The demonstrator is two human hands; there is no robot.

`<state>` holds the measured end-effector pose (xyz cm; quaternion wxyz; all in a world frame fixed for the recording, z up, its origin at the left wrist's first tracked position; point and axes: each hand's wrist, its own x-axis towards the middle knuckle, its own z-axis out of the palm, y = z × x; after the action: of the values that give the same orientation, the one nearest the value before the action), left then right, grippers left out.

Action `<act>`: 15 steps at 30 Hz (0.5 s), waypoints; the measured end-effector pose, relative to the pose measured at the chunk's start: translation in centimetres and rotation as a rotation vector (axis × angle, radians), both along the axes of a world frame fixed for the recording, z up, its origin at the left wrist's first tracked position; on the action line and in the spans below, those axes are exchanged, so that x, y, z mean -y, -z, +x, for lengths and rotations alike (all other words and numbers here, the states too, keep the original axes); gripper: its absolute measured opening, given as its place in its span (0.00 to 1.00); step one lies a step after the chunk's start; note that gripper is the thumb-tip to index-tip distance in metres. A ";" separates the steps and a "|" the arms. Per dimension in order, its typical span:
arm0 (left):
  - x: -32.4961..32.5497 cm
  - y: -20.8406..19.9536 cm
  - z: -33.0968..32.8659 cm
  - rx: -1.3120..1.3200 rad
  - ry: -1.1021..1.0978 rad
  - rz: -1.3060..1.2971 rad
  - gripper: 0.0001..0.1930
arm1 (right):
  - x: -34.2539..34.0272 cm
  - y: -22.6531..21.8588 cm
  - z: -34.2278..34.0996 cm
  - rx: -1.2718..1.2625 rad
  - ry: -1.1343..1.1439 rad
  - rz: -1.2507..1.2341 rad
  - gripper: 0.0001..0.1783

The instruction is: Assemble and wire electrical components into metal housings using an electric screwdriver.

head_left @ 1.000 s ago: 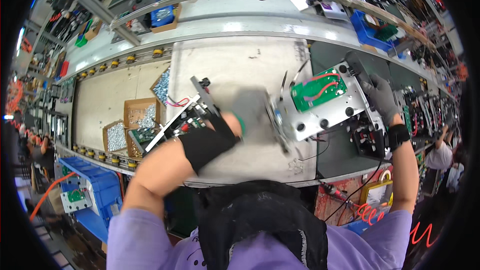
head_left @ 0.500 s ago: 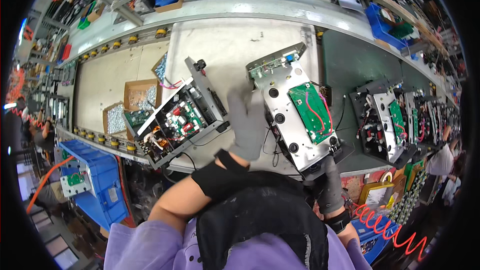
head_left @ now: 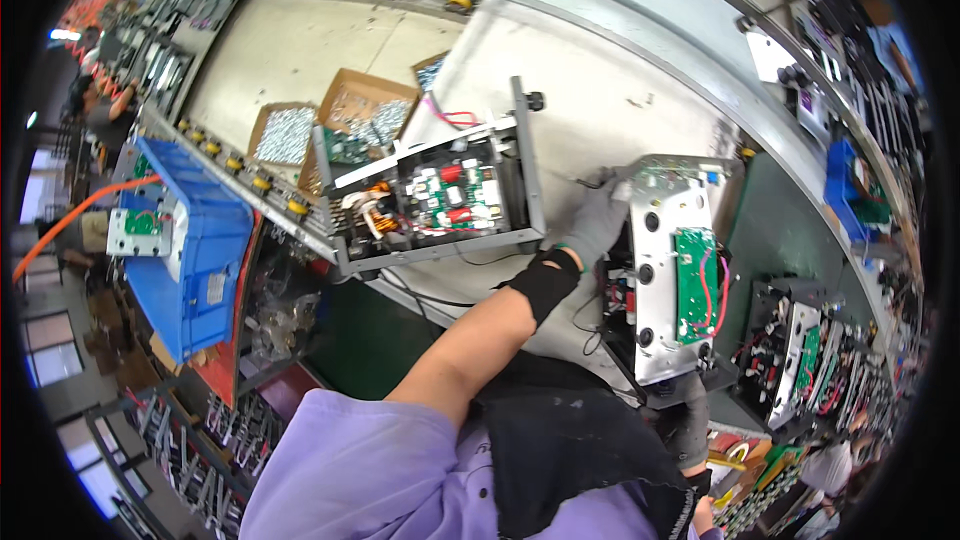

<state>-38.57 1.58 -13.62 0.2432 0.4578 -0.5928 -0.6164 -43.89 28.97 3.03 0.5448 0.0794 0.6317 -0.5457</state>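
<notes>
A metal electronics chassis (head_left: 655, 270) with a silver plate stands in front of me, right of centre. A green circuit board (head_left: 695, 285) with pink wires is mounted on it. My left hand (head_left: 600, 220), in a grey glove, closes on the chassis's far left corner. At the chassis's near end is my gloved right hand (head_left: 690, 420), gripping there with its fingers partly hidden. To the left lies a second, open chassis (head_left: 430, 258), with red and copper-coloured parts inside and a black knob on its far corner.
Cardboard boxes of small metal parts (head_left: 285, 133) lie beyond the open chassis. More chassis units (head_left: 795, 360) line up at the right. A blue bin (head_left: 190, 270) stands at the left, and a metal rail (head_left: 600, 0) runs along the far side. Black cables trail between the two chassis.
My left hand has moved from the gap between the chassis to the silver chassis's far left corner and closed on it. My view has turned, swinging the scene clockwise.
</notes>
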 end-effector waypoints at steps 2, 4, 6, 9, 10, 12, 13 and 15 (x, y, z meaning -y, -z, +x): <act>-0.2 0.9 -0.1 -0.073 -0.057 -0.225 0.26 | -0.4 0.2 -0.2 0.056 -0.004 -0.029 0.33; -0.1 1.3 -0.3 -0.140 -0.055 -0.220 0.23 | -0.9 0.4 -0.4 -0.010 -0.010 0.022 0.35; -0.5 0.7 -0.4 -0.125 -0.070 -0.195 0.21 | -1.4 -0.6 -1.7 -0.041 -0.156 0.048 0.37; -1.7 -2.2 1.4 0.039 0.126 0.093 0.28 | -0.6 -4.3 -5.6 -0.398 -0.615 0.399 0.35; -2.6 -3.7 2.5 0.099 0.114 0.025 0.32 | 0.5 -5.7 -6.8 -0.644 -0.788 0.500 0.31; -4.1 -6.7 6.9 0.275 0.456 0.036 0.37 | 3.4 -8.4 -7.7 -1.137 -0.876 0.645 0.24; -4.1 -8.1 9.6 0.036 0.543 0.144 0.38 | 5.9 -9.6 -7.9 -1.394 -0.971 0.611 0.18; -3.5 -10.9 15.1 0.126 0.764 0.445 0.32 | 11.7 -11.4 -6.7 -1.453 -0.998 0.298 0.20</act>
<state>-23.50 5.12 -2.73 -0.1429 0.2838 -0.5857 -0.7456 -50.54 17.30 14.47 0.1683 -0.5002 0.8462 -0.0730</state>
